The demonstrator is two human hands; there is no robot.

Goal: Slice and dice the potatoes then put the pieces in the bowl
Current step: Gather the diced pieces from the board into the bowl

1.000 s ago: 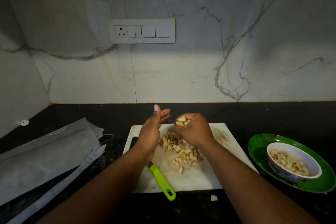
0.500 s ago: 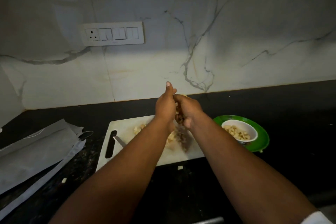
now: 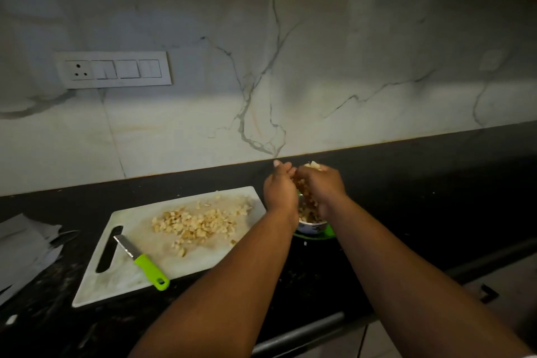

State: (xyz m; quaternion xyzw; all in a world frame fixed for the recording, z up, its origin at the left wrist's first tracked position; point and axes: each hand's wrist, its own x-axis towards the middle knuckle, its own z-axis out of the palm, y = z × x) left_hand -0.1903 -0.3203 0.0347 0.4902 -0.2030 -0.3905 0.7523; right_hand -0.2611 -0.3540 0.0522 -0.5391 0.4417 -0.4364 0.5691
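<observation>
Diced potato pieces (image 3: 200, 222) lie in a loose heap on the white cutting board (image 3: 139, 276). My left hand (image 3: 279, 189) and my right hand (image 3: 321, 183) are cupped together over the white bowl (image 3: 312, 226), holding potato pieces between them. Pieces show above my right hand's fingers and between the palms. My hands mostly hide the bowl, which stands on a green plate (image 3: 328, 233) just right of the board. A knife with a green handle (image 3: 146, 266) lies on the board's left part, its blade towards the board's handle slot.
The black countertop (image 3: 421, 206) runs along a white marble wall with a switch panel (image 3: 113, 69). Grey paper sheets (image 3: 20, 253) lie at the far left. A stray potato bit (image 3: 11, 319) sits near the counter's front left edge.
Both hands have carried a scoop of potato pieces from the board rightward to above the bowl. The camera has turned, so the board now sits to the left.
</observation>
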